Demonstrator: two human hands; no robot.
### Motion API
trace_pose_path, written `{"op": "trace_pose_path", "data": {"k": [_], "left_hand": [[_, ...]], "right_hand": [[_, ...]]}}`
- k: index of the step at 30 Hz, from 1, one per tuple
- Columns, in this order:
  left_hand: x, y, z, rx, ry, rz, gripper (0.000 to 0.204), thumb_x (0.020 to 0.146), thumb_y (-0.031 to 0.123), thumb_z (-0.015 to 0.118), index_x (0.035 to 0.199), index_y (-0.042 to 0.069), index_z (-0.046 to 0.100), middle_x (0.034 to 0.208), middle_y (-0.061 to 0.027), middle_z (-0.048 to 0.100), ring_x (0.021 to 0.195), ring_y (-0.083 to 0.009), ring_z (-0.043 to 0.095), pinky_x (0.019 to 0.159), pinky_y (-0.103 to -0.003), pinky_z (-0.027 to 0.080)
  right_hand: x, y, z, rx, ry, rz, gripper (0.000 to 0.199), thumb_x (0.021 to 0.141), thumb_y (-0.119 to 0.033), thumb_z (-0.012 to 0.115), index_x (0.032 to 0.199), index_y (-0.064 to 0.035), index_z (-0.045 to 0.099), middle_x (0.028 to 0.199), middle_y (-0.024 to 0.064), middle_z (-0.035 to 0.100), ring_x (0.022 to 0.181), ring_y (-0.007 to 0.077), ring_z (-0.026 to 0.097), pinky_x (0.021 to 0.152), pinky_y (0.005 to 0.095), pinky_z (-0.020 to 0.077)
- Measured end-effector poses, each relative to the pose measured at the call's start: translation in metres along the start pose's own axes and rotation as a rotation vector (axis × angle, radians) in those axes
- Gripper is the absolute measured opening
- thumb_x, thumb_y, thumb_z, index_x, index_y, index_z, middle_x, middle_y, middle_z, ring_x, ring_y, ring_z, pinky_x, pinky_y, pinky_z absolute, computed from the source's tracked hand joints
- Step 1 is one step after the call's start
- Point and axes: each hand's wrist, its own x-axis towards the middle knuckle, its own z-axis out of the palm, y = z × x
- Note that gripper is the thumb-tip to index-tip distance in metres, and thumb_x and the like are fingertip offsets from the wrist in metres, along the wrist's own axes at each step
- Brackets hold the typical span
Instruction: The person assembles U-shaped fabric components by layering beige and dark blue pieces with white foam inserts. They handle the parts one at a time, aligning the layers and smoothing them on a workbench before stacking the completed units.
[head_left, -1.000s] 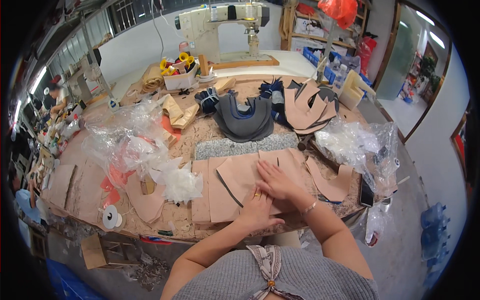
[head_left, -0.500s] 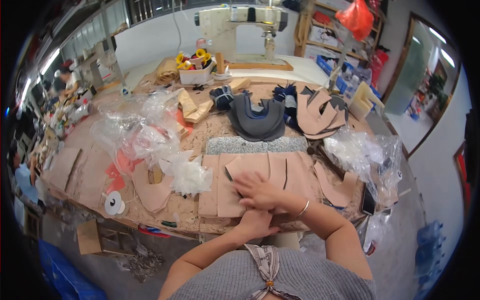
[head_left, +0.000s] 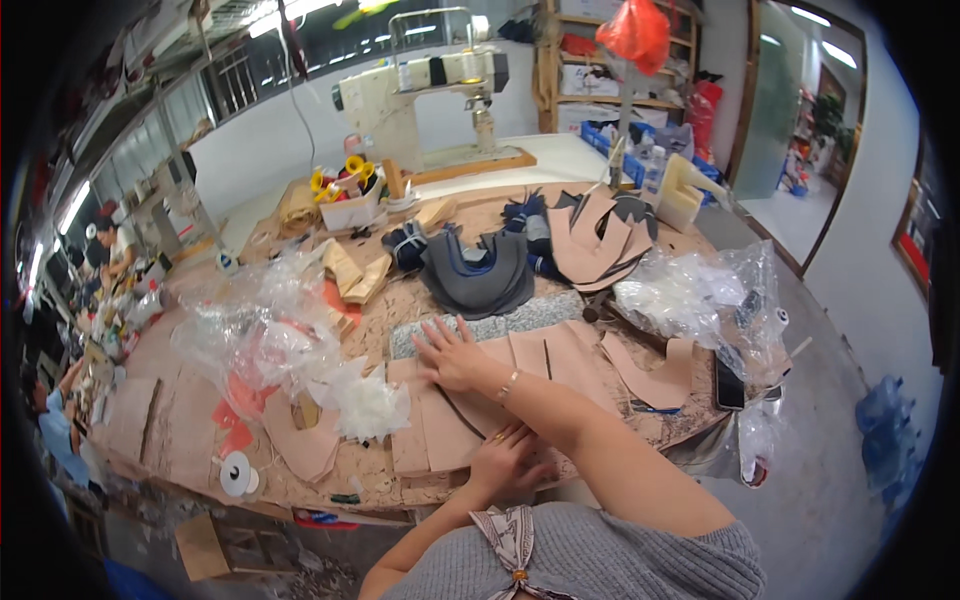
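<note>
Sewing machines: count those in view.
1. The sewing machine stands at the far end of the table, behind the yellow spools. Others may be hidden in the dim, cluttered left side.

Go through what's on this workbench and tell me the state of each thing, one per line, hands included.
Right hand: open, fingers spread, pressed flat on the tan leather pieces.
Left hand: palm down, resting on the same pieces near the bench edge.
Tan leather pieces: lying flat, overlapping.
Dark grey shoe uppers: stacked in a curved pile.
Clear plastic bags: crumpled, loose.
White tape roll: lying flat.
Phone: face up, screen dark.
</note>
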Motion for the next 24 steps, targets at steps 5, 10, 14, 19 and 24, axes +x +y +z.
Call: {"op": "trace_pose_path", "data": {"k": [5,10,14,19,24], "left_hand": [[-0.026,-0.021,-0.035,-0.174,0.516,-0.320,0.015,0.092,0.014,0.061,0.093,0.001,0.067,0.082,-0.0079,0.065,0.073,-0.0148,0.059,0.068,-0.028,0.048],[-0.004,-0.046,-0.029,-0.214,0.531,-0.407,0.009,0.089,0.008,0.062,0.087,0.001,0.068,0.081,-0.0093,0.065,0.065,-0.0141,0.058,0.059,-0.026,0.046],[0.009,-0.042,-0.031,-0.180,0.454,-0.314,0.009,0.087,0.007,0.063,0.090,0.000,0.068,0.094,-0.0097,0.065,0.066,-0.0126,0.058,0.057,-0.025,0.046],[0.008,-0.059,-0.029,-0.263,0.563,-0.400,0.016,0.086,0.010,0.066,0.098,0.000,0.066,0.110,-0.0092,0.061,0.068,-0.0108,0.057,0.059,-0.023,0.048],[0.009,-0.061,-0.031,-0.080,0.302,-0.440,0.023,0.083,0.018,0.070,0.100,0.002,0.066,0.112,-0.0083,0.062,0.071,-0.0141,0.060,0.065,-0.027,0.050]], "right_hand": [[-0.105,0.005,-0.051,0.104,-0.181,-0.146,0.072,0.091,-0.051,0.047,0.148,-0.0129,0.027,0.154,0.0205,0.021,0.143,0.0402,0.015,0.113,0.0563,0.0131],[-0.207,-0.014,-0.079,0.078,-0.198,-0.262,0.076,0.086,-0.048,0.057,0.146,-0.0089,0.030,0.152,0.0209,0.024,0.141,0.0387,0.022,0.112,0.0551,0.0185],[-0.217,-0.001,-0.093,0.326,-0.302,0.015,0.053,0.091,-0.034,0.054,0.137,-0.0115,0.044,0.141,0.0192,0.042,0.128,0.0322,0.045,0.106,0.0442,0.0336],[-0.145,0.100,-0.203,-0.019,0.423,0.243,0.032,0.089,-0.009,0.052,0.119,-0.0164,0.059,0.088,0.0121,0.067,0.081,0.0343,0.065,0.068,0.0430,0.0508],[-0.090,0.212,-0.231,-0.202,0.744,0.233,0.026,0.088,-0.007,0.057,0.114,-0.0113,0.062,0.087,0.0159,0.066,0.078,0.0351,0.063,0.065,0.0438,0.0502]]}}
